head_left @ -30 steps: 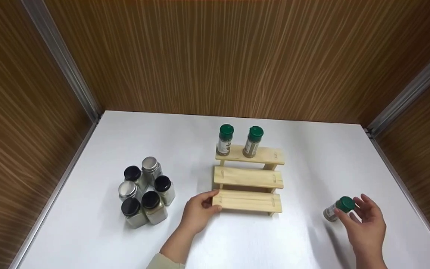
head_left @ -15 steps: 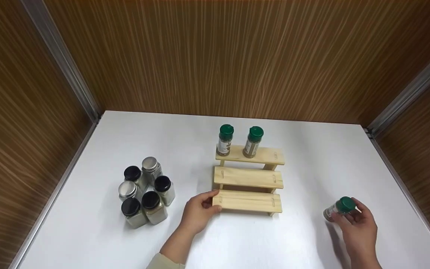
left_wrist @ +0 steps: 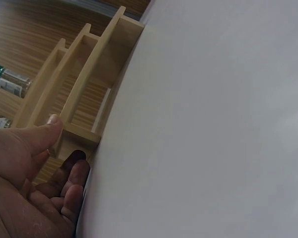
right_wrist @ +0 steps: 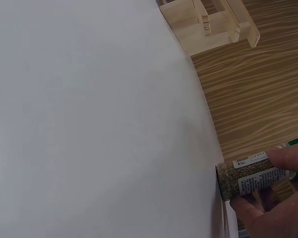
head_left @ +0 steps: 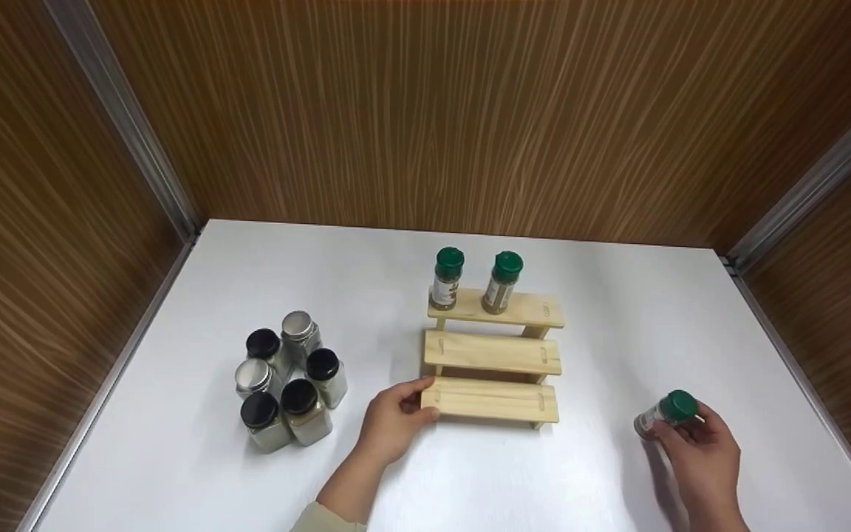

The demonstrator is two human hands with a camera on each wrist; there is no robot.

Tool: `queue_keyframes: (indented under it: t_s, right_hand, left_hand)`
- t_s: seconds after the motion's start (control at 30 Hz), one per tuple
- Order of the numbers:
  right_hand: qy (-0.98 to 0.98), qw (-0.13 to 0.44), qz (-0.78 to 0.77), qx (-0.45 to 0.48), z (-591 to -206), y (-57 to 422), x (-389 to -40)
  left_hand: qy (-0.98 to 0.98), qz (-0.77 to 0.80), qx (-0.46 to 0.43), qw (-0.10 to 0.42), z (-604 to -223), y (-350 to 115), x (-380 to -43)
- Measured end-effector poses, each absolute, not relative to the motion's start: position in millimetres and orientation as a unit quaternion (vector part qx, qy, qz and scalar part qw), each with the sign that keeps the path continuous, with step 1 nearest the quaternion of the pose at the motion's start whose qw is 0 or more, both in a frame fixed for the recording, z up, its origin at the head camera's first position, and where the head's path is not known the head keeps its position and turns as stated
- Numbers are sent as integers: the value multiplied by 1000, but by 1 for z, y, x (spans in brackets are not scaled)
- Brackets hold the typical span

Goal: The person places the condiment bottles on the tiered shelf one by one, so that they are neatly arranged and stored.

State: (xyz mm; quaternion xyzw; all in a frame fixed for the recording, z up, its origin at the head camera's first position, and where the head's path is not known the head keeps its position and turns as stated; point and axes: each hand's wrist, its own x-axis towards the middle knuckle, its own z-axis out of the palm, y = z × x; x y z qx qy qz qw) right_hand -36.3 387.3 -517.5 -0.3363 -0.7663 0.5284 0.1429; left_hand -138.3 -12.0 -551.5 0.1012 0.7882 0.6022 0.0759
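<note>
My right hand (head_left: 705, 458) grips a small glass spice jar (right_wrist: 251, 174) with a green cap, thumb on one side and fingers on the other. Brown contents and a white label show through the glass; its base is right at the white table top in the right wrist view. My left hand (head_left: 388, 423) pinches the left end of a three-step wooden rack (head_left: 492, 353), thumb at the front edge of the lowest step. On the top step, towards its left, stand two more green-capped spice jars (head_left: 446, 279).
To the left of the rack, several square glass jars (head_left: 307, 421) with black or silver lids stand in a tight cluster. Wood-grain panels (head_left: 425, 111) wall the white table (head_left: 529, 473) at the back and both sides.
My right hand has moved left and its fingers have gone from spread beside the jar to wrapped round it. The jar has shifted slightly left. My left hand stays on the rack.
</note>
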Motion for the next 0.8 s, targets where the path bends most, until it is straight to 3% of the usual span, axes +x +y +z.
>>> queue_keyframes:
  t_s: [0.8]
  right_hand:
    - [-799, 191, 532, -205, -476, 356, -78]
  left_hand:
    - [781, 611, 97, 82, -550, -12, -137]
